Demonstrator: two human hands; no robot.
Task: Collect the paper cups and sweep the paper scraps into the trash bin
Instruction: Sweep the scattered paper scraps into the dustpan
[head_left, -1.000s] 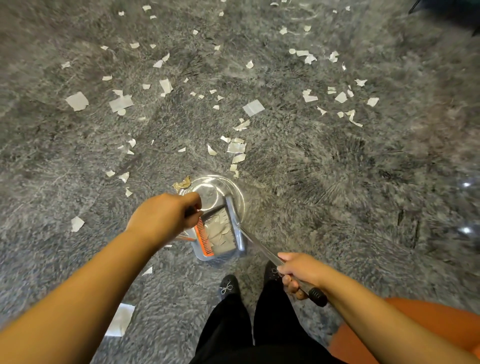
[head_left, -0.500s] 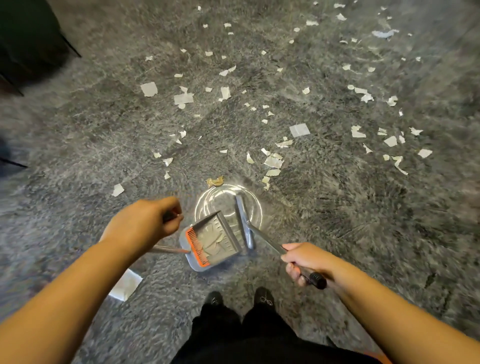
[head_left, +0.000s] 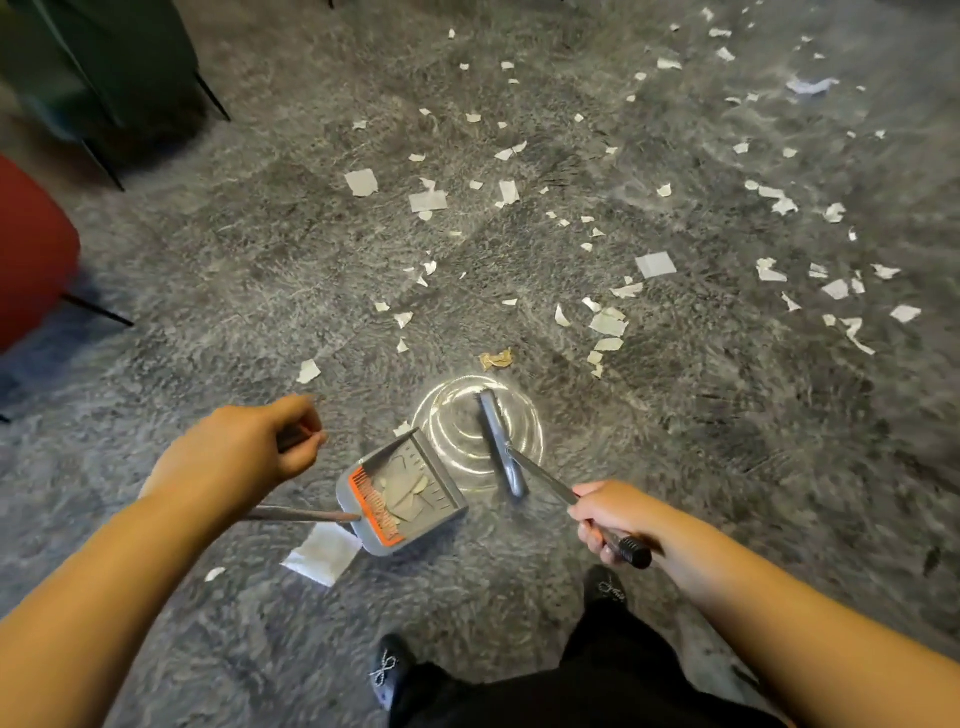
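Grey shaggy carpet (head_left: 727, 441) strewn with paper scraps (head_left: 655, 265) carries a clear trash bin (head_left: 457, 415), beside which the left hand (head_left: 239, 452) grips the dustpan (head_left: 402, 499) handle and the right hand (head_left: 610, 519) grips the broom (head_left: 501, 441) handle.

Single head-worn view looks steeply down from standing height at the carpet (head_left: 675, 467).

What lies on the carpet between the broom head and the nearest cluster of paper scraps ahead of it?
Nothing visible blocks it. Between the broom head and the scraps lies only bare carpet; a crumpled brown scrap sits just beyond the broom head, left of that line.
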